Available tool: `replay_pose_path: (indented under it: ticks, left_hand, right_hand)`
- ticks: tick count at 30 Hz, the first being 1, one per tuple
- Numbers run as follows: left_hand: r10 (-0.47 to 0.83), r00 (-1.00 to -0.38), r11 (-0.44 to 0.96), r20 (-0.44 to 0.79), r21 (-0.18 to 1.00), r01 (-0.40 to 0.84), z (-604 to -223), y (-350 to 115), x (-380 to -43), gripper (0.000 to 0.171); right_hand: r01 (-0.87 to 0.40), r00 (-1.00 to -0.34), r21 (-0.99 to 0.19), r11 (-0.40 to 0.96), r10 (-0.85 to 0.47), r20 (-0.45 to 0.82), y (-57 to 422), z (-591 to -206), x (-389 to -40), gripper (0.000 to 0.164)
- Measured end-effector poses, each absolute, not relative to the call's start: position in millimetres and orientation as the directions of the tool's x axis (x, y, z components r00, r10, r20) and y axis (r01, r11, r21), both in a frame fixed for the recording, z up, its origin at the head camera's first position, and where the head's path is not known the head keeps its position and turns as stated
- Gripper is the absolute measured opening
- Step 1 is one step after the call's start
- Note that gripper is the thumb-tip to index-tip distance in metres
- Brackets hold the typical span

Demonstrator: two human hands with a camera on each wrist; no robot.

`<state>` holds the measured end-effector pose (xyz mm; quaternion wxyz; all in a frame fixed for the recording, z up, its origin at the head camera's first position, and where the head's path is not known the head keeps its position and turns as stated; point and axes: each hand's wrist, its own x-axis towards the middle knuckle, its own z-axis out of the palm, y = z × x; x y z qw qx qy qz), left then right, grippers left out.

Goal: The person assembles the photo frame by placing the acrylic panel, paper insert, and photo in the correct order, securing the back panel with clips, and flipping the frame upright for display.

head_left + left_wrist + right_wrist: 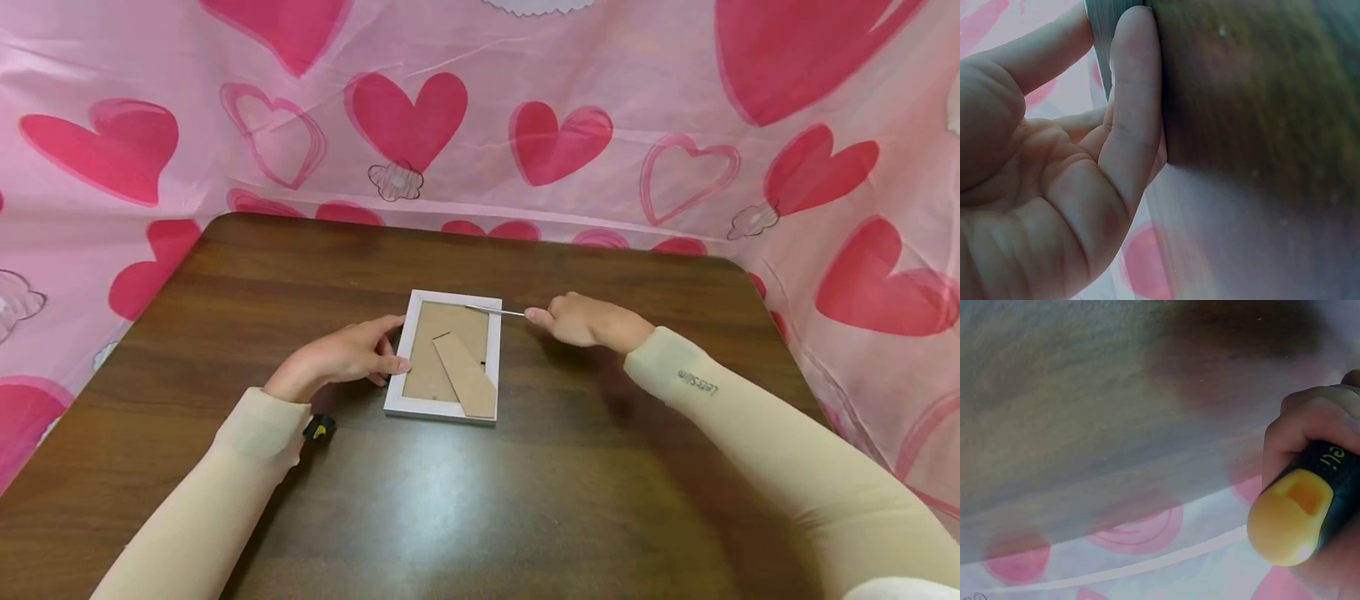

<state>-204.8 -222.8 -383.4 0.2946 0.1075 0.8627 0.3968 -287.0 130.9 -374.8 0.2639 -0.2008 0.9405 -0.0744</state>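
Note:
A white picture frame (pixel 442 410) lies face down on the table, its brown backing board (pixel 431 367) upward and a cardboard stand (pixel 465 375) slanting across it. My left hand (pixel 348 354) holds the frame's left edge, thumb on the rim and other fingers along its side. In my right hand (pixel 581 319) is a screwdriver, gripped by its black handle with a yellow end (pixel 1288 519). Its thin metal shaft (pixel 510 312) reaches over the frame's right rim, with the tip at the backing's upper edge. The fist hides most of the handle.
The brown wooden table (pixel 300 250) extends around the frame. A small black object with a yellow mark (pixel 321 427) sits beside the left sleeve. Pink cloth with hearts (pixel 480 125) hangs behind and along both sides of the table.

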Motion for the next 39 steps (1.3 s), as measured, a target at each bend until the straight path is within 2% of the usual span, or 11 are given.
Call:
replay_pose_path:
  ticks: [6,9,14,20,24,28,31,34,37,39]
  left_hand:
    - [0.417,-0.802,0.668,-0.429,0.742,-0.049,-382.5,-224.0,-205.9,0.086]
    - [0.419,-0.8,0.668,-0.43,0.743,-0.049,-382.9,-223.1,-207.2,0.086]
    - [0.423,-0.805,0.663,-0.417,0.748,-0.039,-379.0,-223.4,-208.4,0.085]
    - [0.431,-0.806,0.645,-0.407,0.763,-0.04,-379.0,-224.5,-207.7,0.085]
    - [0.439,-0.799,0.63,-0.41,0.775,-0.052,-381.7,-222.7,-205.6,0.084]
    - [0.453,-0.798,0.61,-0.398,0.791,-0.047,-383.6,-220.5,-204.6,0.084]
    - [0.448,-0.804,0.61,-0.391,0.791,-0.044,-383.5,-220.1,-204.7,0.083]
    - [0.437,-0.806,0.617,-0.399,0.785,-0.054,-382.5,-220.9,-204.2,0.084]
    - [0.432,-0.803,0.622,-0.41,0.78,-0.064,-382.0,-222.3,-203.6,0.085]
    - [0.43,-0.802,0.628,-0.414,0.775,-0.064,-381.8,-223.3,-203.5,0.085]
  right_hand:
    - [-0.373,-0.793,-0.187,0.909,-0.417,-0.444,128.2,-376.6,-287.0,0.072]
    - [-0.396,-0.815,-0.129,0.909,-0.413,-0.406,128.0,-377.2,-284.3,0.068]
    - [-0.48,-0.835,-0.027,0.877,-0.466,-0.291,123.7,-372.2,-278.2,0.06]
    - [-0.534,-0.834,0.036,0.845,-0.519,-0.189,122.8,-376.7,-270.7,0.061]
    - [-0.497,-0.843,-0.037,0.867,-0.493,-0.215,127.1,-379.2,-267.7,0.061]
    - [-0.424,-0.831,-0.155,0.892,-0.451,-0.326,129.7,-375.2,-269.0,0.065]
    - [-0.343,-0.789,-0.284,0.895,-0.439,-0.43,129.4,-368.4,-272.6,0.064]
    - [-0.264,-0.726,-0.39,0.882,-0.448,-0.522,127.5,-363.1,-275.9,0.055]
    - [-0.276,-0.679,-0.395,0.876,-0.469,-0.565,124.8,-362.2,-278.5,0.058]
    - [-0.315,-0.685,-0.358,0.879,-0.472,-0.555,122.6,-363.5,-279.5,0.064]
